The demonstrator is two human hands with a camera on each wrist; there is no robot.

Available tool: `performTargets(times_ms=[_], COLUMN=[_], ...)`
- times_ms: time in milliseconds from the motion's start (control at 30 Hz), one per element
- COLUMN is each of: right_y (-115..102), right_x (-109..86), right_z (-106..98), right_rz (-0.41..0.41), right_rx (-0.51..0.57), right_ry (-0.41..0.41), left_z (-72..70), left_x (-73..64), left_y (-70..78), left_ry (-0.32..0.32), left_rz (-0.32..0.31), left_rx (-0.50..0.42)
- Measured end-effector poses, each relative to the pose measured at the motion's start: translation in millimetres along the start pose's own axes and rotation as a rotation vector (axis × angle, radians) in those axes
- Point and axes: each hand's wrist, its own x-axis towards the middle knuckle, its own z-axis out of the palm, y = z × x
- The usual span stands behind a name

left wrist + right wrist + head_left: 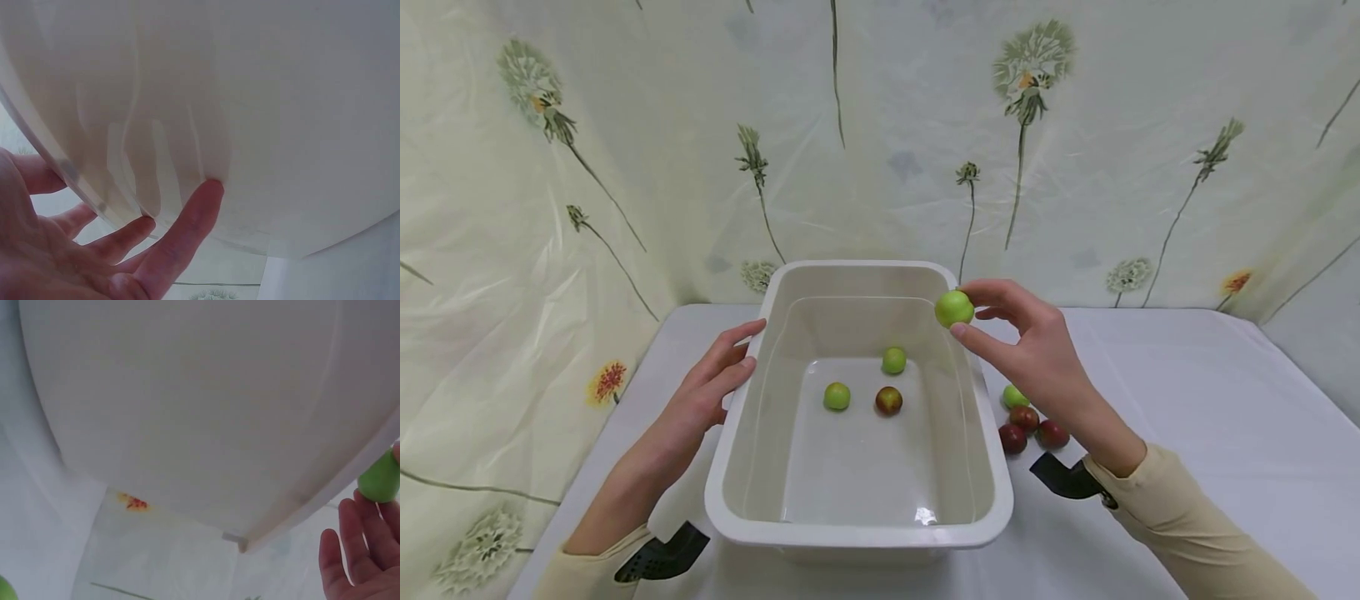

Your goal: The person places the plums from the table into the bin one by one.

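A white plastic tub (859,536) stands on the table. On its floor lie two green plums, a nearer one (837,397) and a farther one (893,360), plus a reddish-brown plum (889,401). My right hand (1026,333) pinches another green plum (954,308) between thumb and fingertips, above the tub's right rim; part of that plum (379,480) shows in the right wrist view. At the left side, my left hand (703,387) touches the rim and outer wall with its fingers spread and not wrapped round anything. The left wrist view shows its fingertips (209,194) against the wall.
Right of the tub, under my right forearm, several more plums lie grouped on the white tablecloth (1195,433): a green one (1015,396) and red ones (1012,438). A dandelion-patterned sheet (880,192) hangs behind the table and along its left side.
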Motion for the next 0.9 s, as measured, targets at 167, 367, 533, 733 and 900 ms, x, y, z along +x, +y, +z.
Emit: performTargets(times_ms=[167, 367, 533, 733, 900], right_y=[-5.0, -10.4, -12.1, -12.6, -12.5], right_x=[3.0, 6.4, 5.4, 5.6, 8.5], right_z=[8.4, 21.5, 30.7, 32.2, 31.6], right_rz=[-0.002, -0.048, -0.055, 0.000, 0.016], right_rx=[0.016, 0.028, 0.007, -0.030, -0.094], right_ry=[-0.046, -0.114, -0.193, -0.325, -0.420], left_z=[-0.2, -0.4, -0.2, -1.0, -1.2], left_x=[0.8, 0.9, 1.1, 1.3, 1.4], left_y=[-1.0, -1.1, -2.8, -4.1, -4.5], left_ry=[0.006, 0.009, 0.013, 0.017, 0.018], left_rz=[-0.002, -0.003, -0.008, -0.007, -0.005], left_rx=[0.002, 0.007, 0.006, 0.007, 0.003])
